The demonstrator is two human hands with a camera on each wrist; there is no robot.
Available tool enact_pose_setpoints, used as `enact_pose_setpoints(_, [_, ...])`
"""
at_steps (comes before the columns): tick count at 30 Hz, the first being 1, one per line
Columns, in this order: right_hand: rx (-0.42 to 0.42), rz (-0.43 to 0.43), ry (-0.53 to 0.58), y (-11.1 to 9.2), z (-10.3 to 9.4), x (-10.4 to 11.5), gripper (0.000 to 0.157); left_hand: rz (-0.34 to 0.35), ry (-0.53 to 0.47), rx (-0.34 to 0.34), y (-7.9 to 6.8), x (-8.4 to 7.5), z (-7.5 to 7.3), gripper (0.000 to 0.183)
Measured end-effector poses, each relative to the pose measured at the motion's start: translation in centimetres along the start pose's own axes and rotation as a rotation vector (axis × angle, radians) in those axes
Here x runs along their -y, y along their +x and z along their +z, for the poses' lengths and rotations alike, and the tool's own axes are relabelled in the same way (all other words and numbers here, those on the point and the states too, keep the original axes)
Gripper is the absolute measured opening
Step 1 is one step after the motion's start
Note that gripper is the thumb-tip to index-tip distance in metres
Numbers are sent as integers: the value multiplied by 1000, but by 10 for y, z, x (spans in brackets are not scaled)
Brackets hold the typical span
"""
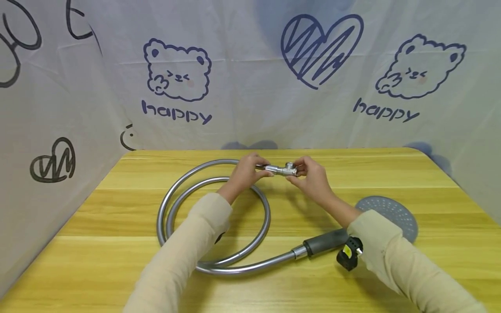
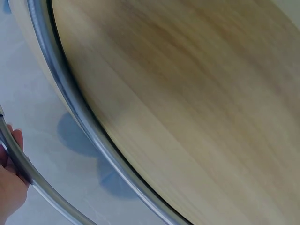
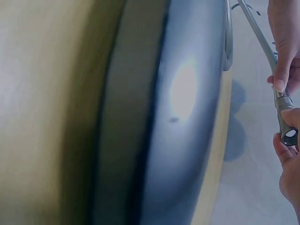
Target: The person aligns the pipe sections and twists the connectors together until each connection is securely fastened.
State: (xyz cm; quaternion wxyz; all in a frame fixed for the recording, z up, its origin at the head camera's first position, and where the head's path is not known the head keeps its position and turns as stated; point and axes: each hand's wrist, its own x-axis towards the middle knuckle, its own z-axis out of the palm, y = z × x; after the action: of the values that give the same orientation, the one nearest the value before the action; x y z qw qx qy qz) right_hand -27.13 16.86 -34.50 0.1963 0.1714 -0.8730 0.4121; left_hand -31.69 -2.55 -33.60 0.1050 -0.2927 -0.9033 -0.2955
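Observation:
My left hand [image 1: 246, 171] grips the end of a silver shower hose by its metal connector [image 1: 272, 168]. Thumb and fingers of my right hand [image 1: 314, 179] pinch a small chrome T-shaped fitting [image 1: 288, 171], which meets that connector end to end above the table's far part. In the right wrist view, a threaded opening shows at the fitting's [image 3: 284, 123] free end. Whether the joint is screwed tight cannot be told. The hose [image 1: 268, 213] lies in loops under my left forearm and runs to a shower head [image 1: 385, 213] with a dark grey handle [image 1: 325, 242].
The wooden table [image 1: 98, 256] carries the hose loops and the shower head, partly beneath my right forearm. Behind its far edge hangs a pale cloth [image 1: 246, 78] with drawn bears and hearts. A black wrist device [image 1: 348, 256] sits below my right sleeve.

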Motion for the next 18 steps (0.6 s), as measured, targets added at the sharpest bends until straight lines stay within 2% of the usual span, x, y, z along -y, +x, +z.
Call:
enact_pose_setpoints(7, [-49,-26,36,0,3,1,26,9,18,16,0,-1,-2,30])
enact_pose_setpoints(14, [-68,-5,74,0,7,0,26,-41,12,56,-3,-3,-4,34])
enact_pose_setpoints(16, [-61,12,92,0,8,-1,26,-27,28,53,-3,-2,-4,34])
enact_pose_setpoints(18, [-55,23,107,0,9,-1,27,17,62,56,-2,-1,-4,30])
